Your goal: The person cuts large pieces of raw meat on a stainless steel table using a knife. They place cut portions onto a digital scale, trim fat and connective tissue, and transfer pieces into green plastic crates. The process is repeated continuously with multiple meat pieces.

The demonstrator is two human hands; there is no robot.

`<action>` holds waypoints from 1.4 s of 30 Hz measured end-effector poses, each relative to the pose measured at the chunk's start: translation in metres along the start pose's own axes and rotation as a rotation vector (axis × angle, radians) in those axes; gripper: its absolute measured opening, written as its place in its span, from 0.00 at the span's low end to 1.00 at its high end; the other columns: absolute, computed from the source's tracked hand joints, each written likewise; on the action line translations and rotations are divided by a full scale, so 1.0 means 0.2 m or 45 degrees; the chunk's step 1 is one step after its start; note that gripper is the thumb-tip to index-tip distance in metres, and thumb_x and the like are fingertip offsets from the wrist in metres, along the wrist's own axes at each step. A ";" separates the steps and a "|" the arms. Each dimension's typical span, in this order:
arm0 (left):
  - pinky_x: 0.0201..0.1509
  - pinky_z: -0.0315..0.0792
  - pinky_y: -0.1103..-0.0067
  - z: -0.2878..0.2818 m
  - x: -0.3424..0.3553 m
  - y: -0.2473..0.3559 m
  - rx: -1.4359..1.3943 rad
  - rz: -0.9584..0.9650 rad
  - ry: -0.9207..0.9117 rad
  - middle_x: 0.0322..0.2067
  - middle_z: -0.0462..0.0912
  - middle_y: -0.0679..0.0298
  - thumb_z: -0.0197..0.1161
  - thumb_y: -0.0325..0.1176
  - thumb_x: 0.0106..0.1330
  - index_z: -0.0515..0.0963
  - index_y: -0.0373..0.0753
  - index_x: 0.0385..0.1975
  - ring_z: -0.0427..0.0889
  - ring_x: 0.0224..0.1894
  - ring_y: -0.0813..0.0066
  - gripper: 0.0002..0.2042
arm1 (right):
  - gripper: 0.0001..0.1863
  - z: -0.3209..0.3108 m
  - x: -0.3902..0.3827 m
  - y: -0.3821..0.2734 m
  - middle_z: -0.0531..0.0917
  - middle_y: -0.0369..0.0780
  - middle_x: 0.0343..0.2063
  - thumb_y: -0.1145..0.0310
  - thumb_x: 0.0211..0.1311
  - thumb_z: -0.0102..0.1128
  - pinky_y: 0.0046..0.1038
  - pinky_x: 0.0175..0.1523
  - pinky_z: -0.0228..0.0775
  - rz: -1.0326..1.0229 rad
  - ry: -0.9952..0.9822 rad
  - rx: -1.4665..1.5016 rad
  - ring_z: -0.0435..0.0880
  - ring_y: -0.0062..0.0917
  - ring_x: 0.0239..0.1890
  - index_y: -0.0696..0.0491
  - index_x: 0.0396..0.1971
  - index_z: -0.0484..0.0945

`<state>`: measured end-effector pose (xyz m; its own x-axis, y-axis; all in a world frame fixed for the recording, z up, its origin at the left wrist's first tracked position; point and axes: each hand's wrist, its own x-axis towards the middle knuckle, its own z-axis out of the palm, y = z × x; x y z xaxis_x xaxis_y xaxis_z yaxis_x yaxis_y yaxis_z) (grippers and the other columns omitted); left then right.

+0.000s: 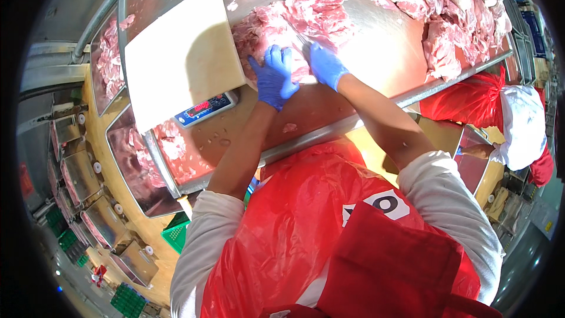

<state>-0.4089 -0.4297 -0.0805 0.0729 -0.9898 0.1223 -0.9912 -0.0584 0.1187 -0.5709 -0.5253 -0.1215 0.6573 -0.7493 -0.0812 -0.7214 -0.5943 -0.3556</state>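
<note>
My left hand (pixel 275 76), in a blue glove, lies on the near edge of a piece of raw pale-pink meat (pixel 265 32), fingers spread. Close beside it on the right, my blue-gloved right hand (pixel 326 66) is closed round what looks like a knife (pixel 303 40). Its thin grey blade points away from me into the meat; the handle is hidden in my fist. To the left of the meat, a large white board (pixel 170 53) rests on top of a digital scale (pixel 206 109), whose blue-edged display panel sticks out at the near side.
More raw meat (pixel 444 38) is heaped along the table's far and right side. A raised metal rim (pixel 347 125) borders the steel table in front of me. Metal trays (pixel 136 168) with meat scraps stand at the left. Another person in a red apron (pixel 465 103) stands at the right.
</note>
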 end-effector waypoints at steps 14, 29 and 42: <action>0.66 0.42 0.29 -0.01 -0.05 0.02 -0.205 -0.047 0.103 0.59 0.64 0.58 0.75 0.47 0.41 0.63 0.44 0.63 0.61 0.69 0.58 0.44 | 0.12 -0.12 -0.15 -0.09 0.81 0.62 0.27 0.72 0.68 0.44 0.54 0.37 0.74 0.124 -0.058 0.235 0.83 0.58 0.30 0.67 0.42 0.67; 0.63 0.47 0.31 0.06 -0.12 0.01 -0.304 -0.043 0.076 0.61 0.64 0.54 0.72 0.45 0.41 0.67 0.42 0.62 0.60 0.69 0.53 0.42 | 0.11 -0.15 -0.01 -0.04 0.82 0.57 0.28 0.67 0.70 0.50 0.41 0.32 0.79 -0.232 0.253 0.092 0.86 0.43 0.28 0.61 0.41 0.69; 0.65 0.42 0.29 0.05 -0.08 -0.03 -0.417 -0.013 0.129 0.64 0.63 0.56 0.70 0.46 0.45 0.67 0.40 0.63 0.57 0.71 0.56 0.41 | 0.13 -0.26 -0.51 0.24 0.82 0.56 0.27 0.66 0.72 0.45 0.49 0.30 0.76 0.196 -0.328 -0.147 0.85 0.52 0.28 0.61 0.45 0.65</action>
<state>-0.4048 -0.4139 -0.0930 0.1098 -0.9704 0.2149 -0.9036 -0.0074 0.4284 -0.6835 -0.4924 -0.0818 0.5612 -0.7432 -0.3644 -0.8271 -0.5196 -0.2141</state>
